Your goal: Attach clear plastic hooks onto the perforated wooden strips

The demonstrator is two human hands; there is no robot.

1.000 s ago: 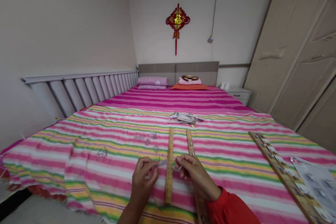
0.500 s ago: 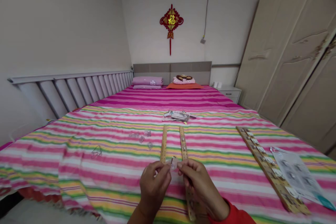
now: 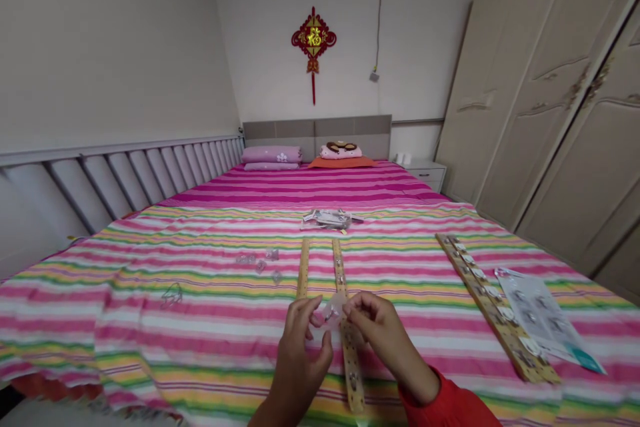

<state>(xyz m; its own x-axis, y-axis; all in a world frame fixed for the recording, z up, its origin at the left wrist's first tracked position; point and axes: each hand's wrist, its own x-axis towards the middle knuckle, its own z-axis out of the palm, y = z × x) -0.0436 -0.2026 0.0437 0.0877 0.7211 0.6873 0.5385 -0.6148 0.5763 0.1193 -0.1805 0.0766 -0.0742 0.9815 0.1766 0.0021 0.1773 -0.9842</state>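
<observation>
Your plastic piece [image 3: 332,311] is clear, your perforated strips [image 3: 303,267] tan, your right sleeve [image 3: 450,403] red. Before you, the blanket [image 3: 210,347] is striped pink, white, yellow and green.

free room, right hand [image 3: 384,332] to board [image 3: 485,305]

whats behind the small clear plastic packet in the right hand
A narrow yellowish wooden strip, showing above and below the small clear plastic packet, on the striped bedspread. The stretch covered by packet and right hand cannot be made out.
</observation>
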